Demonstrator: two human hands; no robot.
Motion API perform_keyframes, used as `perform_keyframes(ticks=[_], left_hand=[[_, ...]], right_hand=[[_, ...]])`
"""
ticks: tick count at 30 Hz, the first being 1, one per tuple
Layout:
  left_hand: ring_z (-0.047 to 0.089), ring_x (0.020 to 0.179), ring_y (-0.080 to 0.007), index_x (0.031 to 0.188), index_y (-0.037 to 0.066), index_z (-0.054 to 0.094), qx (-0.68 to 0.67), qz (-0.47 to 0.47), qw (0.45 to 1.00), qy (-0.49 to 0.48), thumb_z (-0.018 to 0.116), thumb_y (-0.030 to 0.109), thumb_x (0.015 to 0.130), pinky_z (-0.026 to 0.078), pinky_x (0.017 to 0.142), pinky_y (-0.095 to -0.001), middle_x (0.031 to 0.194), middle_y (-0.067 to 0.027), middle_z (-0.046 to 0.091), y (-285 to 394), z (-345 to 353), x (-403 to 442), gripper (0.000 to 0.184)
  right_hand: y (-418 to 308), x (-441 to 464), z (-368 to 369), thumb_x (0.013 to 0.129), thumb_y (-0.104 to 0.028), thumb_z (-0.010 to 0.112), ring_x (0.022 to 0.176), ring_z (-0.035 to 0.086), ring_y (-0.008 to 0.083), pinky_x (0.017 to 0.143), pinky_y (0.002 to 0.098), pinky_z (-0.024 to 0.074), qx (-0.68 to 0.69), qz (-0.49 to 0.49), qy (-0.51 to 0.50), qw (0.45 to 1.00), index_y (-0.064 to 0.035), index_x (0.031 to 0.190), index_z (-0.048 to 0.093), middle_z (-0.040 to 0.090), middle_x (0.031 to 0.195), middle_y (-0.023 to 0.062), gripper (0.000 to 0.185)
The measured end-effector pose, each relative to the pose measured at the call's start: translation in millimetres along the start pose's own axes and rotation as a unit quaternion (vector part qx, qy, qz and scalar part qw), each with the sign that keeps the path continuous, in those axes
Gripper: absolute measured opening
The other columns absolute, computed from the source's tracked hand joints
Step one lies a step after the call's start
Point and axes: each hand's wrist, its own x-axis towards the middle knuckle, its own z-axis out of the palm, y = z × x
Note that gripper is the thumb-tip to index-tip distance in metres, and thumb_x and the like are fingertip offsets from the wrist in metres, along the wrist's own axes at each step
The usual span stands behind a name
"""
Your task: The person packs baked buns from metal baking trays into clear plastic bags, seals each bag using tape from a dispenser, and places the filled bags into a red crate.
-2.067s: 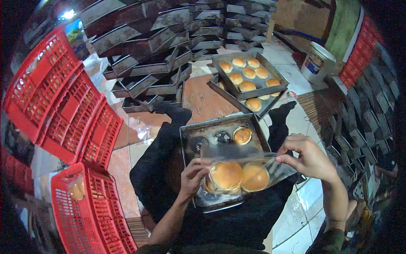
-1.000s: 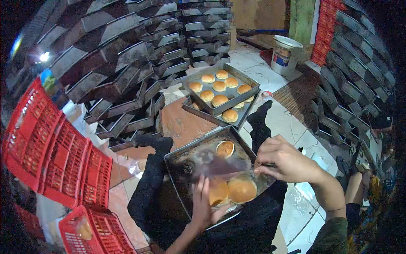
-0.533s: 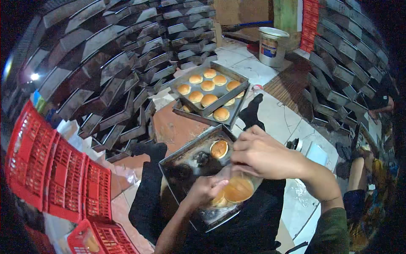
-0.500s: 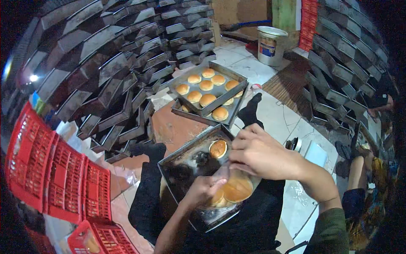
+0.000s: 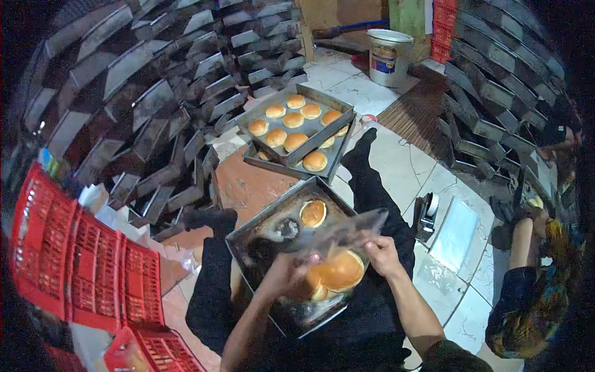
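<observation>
Between my legs, a clear plastic bag (image 5: 362, 227) with several round golden buns (image 5: 342, 271) in its lower part is held over a worn metal tray (image 5: 260, 232). My left hand (image 5: 289, 271) is closed on the bag's left side, close to the buns. A pinch of my right hand (image 5: 384, 254) grips the bag's right edge, and the loose film stands up and spreads above the buns. One bun (image 5: 313, 214) lies in the far part of the tray. The left fingers are partly hidden and blurred.
Two stacked trays (image 5: 319, 139) of buns stand beyond my feet. Red crates (image 5: 93, 260) are at the left, dark stacked trays (image 5: 155, 93) behind. A tape dispenser (image 5: 426, 217) and a stack of plastic bags (image 5: 455, 232) lie right; another person (image 5: 527, 291) sits farther right.
My right hand has moved down and to the right, from above the bag to its right edge. The bag's gathered top has spread out. My left hand stays by the buns.
</observation>
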Motion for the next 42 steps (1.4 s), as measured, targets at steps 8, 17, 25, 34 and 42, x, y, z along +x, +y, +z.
perform_keyframes(ticks=[8,17,25,34,42], left_hand=[[0.057,0.091,-0.0149,0.106,0.003,0.061,0.009,0.049,0.997,-0.061,0.051,0.015,0.088,0.043,0.085,-0.0306,0.099,-0.0115,0.065,-8.2,-7.8,-1.9,0.024],[0.059,0.089,-0.0229,0.122,0.005,0.043,0.15,0.279,0.914,0.252,0.065,0.016,0.077,0.044,0.081,-0.035,0.089,-0.0101,0.062,32.5,4.9,4.3,0.051],[0.059,0.073,-0.0261,0.124,0.007,0.036,0.092,0.106,0.959,0.246,0.056,0.013,0.084,0.046,0.064,-0.0356,0.08,-0.0106,0.06,54.1,10.1,12.1,0.045],[0.057,0.069,-0.0287,0.12,0.012,0.038,0.316,0.238,0.863,0.313,0.056,0.004,0.081,0.044,0.06,-0.0376,0.076,-0.01,0.056,53.9,10.3,-5.2,0.044],[0.054,0.078,-0.0319,0.108,0.012,0.053,0.295,0.269,0.888,0.227,0.06,0.0,0.068,0.043,0.067,-0.0379,0.084,-0.011,0.055,59.8,4.7,-10.4,0.042]], right_hand=[[19.0,23.3,12.9,0.093,-0.031,0.044,0.084,0.06,0.0169,0.073,0.0285,0.0469,0.268,0.119,-0.092,0.952,-0.0012,0.088,0.056,0.061,0.083,0.0068,0.033],[1.7,29.1,19.0,0.094,-0.031,0.041,0.072,0.063,0.0196,0.072,0.0313,0.0481,0.219,0.145,-0.107,0.959,-0.0001,0.084,0.054,0.063,0.076,0.0108,0.035],[-9.3,35.9,23.9,0.094,-0.028,0.043,0.064,0.061,0.0179,0.064,0.0296,0.0491,0.211,0.197,-0.126,0.949,0.0011,0.084,0.056,0.061,0.072,0.0088,0.033],[-22.1,37.3,27.2,0.094,-0.024,0.044,0.057,0.058,0.0154,0.056,0.0277,0.0492,0.184,0.229,-0.094,0.951,0.0019,0.085,0.058,0.06,0.069,0.0074,0.031],[-25.3,35.9,34.5,0.09,-0.015,0.051,0.059,0.055,0.0114,0.053,0.0234,0.0446,0.085,0.201,-0.034,0.975,-0.0013,0.093,0.055,0.057,0.069,0.0033,0.015]])
